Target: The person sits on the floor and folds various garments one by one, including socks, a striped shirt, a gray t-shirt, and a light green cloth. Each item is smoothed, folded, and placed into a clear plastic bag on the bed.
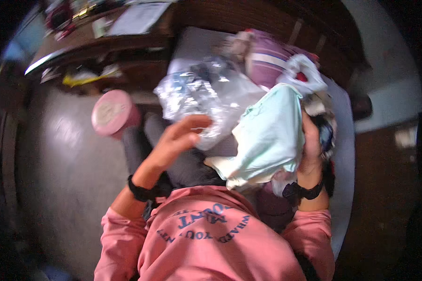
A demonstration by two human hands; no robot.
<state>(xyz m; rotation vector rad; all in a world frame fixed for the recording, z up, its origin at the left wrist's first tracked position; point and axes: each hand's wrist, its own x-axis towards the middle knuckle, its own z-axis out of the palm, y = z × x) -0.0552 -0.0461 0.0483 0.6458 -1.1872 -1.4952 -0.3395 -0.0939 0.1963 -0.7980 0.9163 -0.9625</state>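
Note:
My right hand (310, 144) holds a pale mint-green cloth garment (272, 130) along its right side. The fabric hangs loosely over my lap, and its lower left edge looks cream. My left hand (183, 135) is at the near edge of a crumpled clear plastic bag (211, 95), thumb and fingers apart around its edge. Blur hides whether the fingers grip the plastic. Dark contents show faintly through the bag's far part. The bag lies just left of the garment, partly over my legs.
A purple striped cloth bundle (267, 63) and a white plastic bag (302, 75) lie on the mattress (343, 140). More clothes (325, 133) are beside my right hand. A pink round container (110, 112) stands at my left knee. Papers (139, 19) rest on a wooden desk (66, 49).

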